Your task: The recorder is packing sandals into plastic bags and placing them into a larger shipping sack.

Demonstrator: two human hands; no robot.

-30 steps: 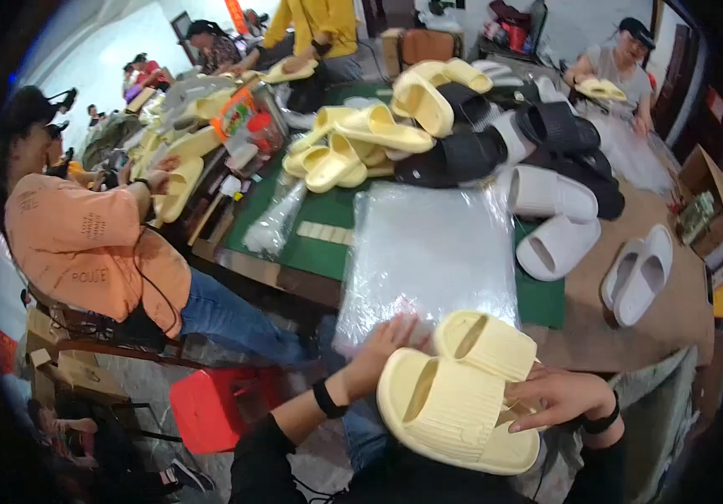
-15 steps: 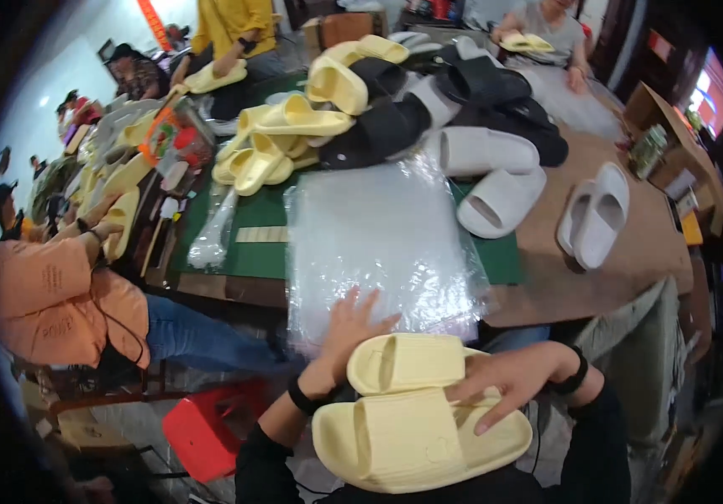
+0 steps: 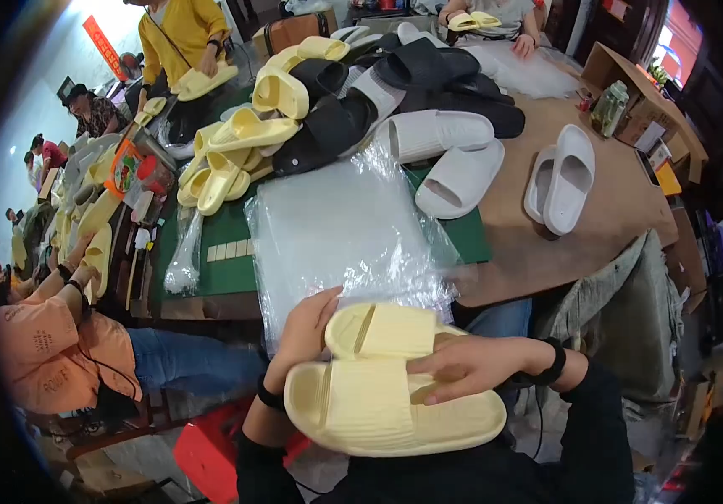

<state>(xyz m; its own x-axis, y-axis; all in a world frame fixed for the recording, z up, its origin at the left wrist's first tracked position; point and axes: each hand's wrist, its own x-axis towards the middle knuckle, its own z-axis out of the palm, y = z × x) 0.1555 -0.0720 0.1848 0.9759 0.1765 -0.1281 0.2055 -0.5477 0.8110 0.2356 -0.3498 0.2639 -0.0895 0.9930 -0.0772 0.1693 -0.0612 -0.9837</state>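
A stack of clear plastic bags point(image 3: 349, 231) lies on the table point(image 3: 563, 252) just beyond the pale yellow slides point(image 3: 391, 378). The left hand point(image 3: 307, 332) grips their left edge; the right hand point(image 3: 462, 365) lies across the top, fingers apparently curled over them.

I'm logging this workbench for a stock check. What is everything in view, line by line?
yellow slides: two, pale yellow, stacked in the person's lap
plastic bags: a stack, clear, table edge ahead
white slides: a pair, on bare wood at right
slide heap: many, yellow, black and white, far table
green mat: one, under the bags
co-worker: one, orange shirt, seated left
left hand: grips the slides' left edge
right hand: rests on top
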